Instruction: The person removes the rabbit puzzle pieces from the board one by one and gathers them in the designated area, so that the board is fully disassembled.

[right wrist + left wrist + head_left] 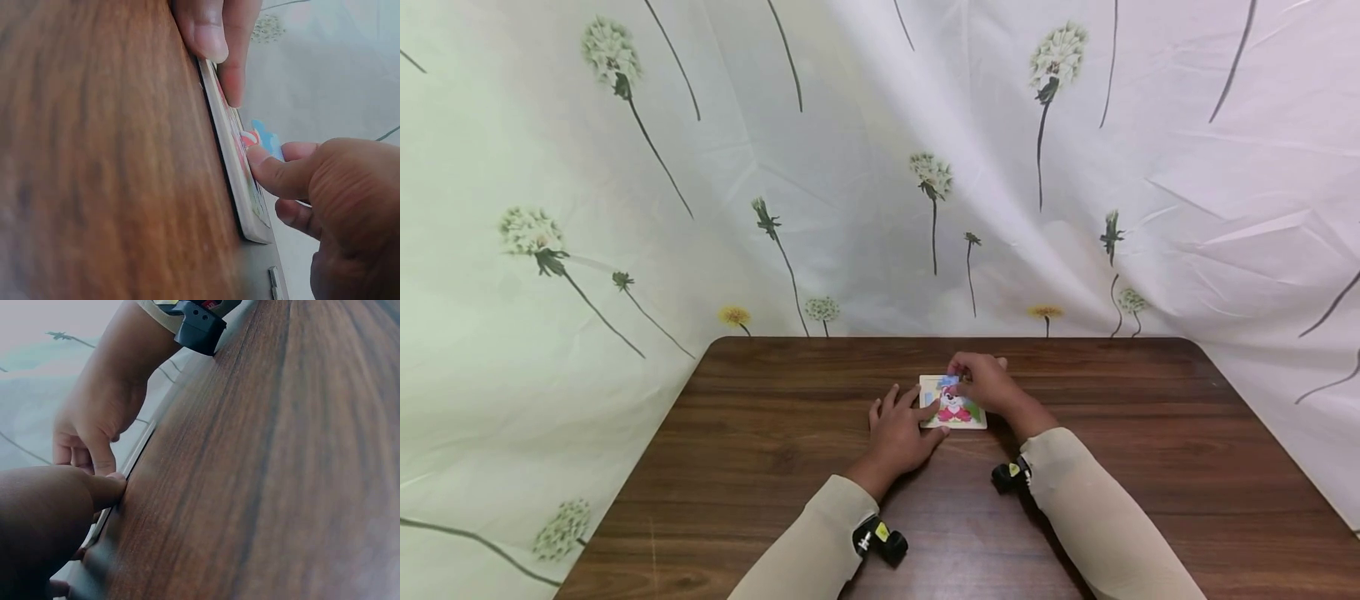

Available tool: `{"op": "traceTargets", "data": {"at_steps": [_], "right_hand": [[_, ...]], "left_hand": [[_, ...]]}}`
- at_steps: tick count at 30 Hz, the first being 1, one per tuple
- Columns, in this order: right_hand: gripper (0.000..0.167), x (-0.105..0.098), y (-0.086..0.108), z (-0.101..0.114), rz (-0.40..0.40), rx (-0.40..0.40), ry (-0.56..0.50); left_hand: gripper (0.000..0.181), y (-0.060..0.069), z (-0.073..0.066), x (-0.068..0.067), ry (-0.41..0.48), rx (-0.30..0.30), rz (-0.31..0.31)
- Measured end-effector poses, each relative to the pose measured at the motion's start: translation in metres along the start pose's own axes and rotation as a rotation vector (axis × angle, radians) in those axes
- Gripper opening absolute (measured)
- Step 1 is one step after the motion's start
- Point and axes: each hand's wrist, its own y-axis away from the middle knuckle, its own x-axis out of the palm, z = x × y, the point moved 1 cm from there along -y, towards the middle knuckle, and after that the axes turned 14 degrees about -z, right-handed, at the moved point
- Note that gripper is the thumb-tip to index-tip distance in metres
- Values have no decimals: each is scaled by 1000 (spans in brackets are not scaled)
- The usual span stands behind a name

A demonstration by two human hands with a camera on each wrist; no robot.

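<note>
A small jigsaw puzzle board [973,427] with a pale frame and a cartoon animal picture lies flat on the table. My left hand [900,433] rests at its left side with fingers spread, index finger over the picture and thumb at the near edge. Over the far right part of the board, my right hand [992,387] pinches a blue puzzle piece [269,139] with a bit of red and white between thumb and finger. In the right wrist view the piece stands tilted up from the picture. The left wrist view hides most of the board behind my left hand.
The brown wooden table [760,467] ends at a white curtain [865,167] printed with dandelions. A small flat pale piece [275,284] lies on the table beyond the board's right end. Small black cameras [891,546] are strapped to both wrists.
</note>
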Motion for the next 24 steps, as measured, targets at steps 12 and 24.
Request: {"op": "traceTargets", "data": {"at_steps": [12,24], "right_hand": [[9,-4,-2,2,47,10,-177],[2,-19,2,-4,-32,10,-221]], "left_hand": [[53,-1,-1,-1,0,-12,20],[53,-3,0,0,-8,-7,19]]}}
